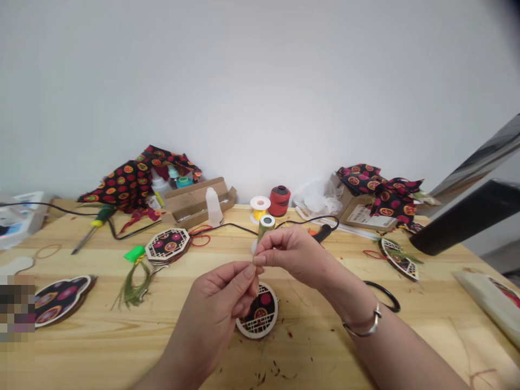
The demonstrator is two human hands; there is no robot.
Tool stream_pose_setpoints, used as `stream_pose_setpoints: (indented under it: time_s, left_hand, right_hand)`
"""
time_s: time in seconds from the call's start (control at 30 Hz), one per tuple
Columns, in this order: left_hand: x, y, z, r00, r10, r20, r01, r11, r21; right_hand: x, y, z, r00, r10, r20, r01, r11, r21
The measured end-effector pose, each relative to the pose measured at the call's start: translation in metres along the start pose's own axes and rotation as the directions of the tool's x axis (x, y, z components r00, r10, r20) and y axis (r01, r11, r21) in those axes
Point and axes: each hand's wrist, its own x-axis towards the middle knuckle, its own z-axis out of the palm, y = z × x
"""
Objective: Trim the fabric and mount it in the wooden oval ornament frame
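My left hand [221,300] and my right hand [294,254] meet above the wooden table [122,336], fingertips pinched together on something too small to make out, perhaps a thread. Right behind my right hand stands a green thread spool [266,227]. Under my hands lies a round wooden fan-shaped ornament [260,317] with dark patterned fabric inside. My right wrist wears a silver bangle [365,325].
An octagonal ornament [167,245] with a green tassel [134,281] lies to the left. Patterned fabric [134,181], cardboard boxes [199,203], a screwdriver [91,227], red spool [279,200], yellow spool [260,208], black cable [227,226], scissors [384,295] and another ornament [400,259] crowd the back and right.
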Motion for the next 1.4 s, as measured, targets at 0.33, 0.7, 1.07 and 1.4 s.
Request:
stream_pose_setpoints:
  time_s: [0.33,0.7,1.07,1.4]
  left_hand:
    - [-0.001,-0.002,-0.002,0.999,-0.010,-0.053,0.013,0.998,0.065]
    - [0.003,-0.006,-0.013,0.997,0.045,-0.068,-0.024,0.961,0.276]
    - [0.014,-0.010,-0.022,0.994,0.096,-0.050,-0.065,0.898,0.434]
    - [0.015,-0.007,-0.024,0.911,0.314,-0.268,-0.124,0.828,0.548]
  right_hand:
    - [-0.002,-0.005,-0.002,0.988,-0.088,-0.124,0.077,0.993,-0.091]
    - [-0.011,-0.018,-0.012,0.955,-0.161,-0.248,0.152,0.987,-0.055]
    - [-0.023,-0.030,-0.032,0.861,-0.290,-0.417,0.271,0.957,-0.106]
    - [-0.033,-0.041,-0.039,0.755,-0.400,-0.520,0.350,0.916,-0.196]
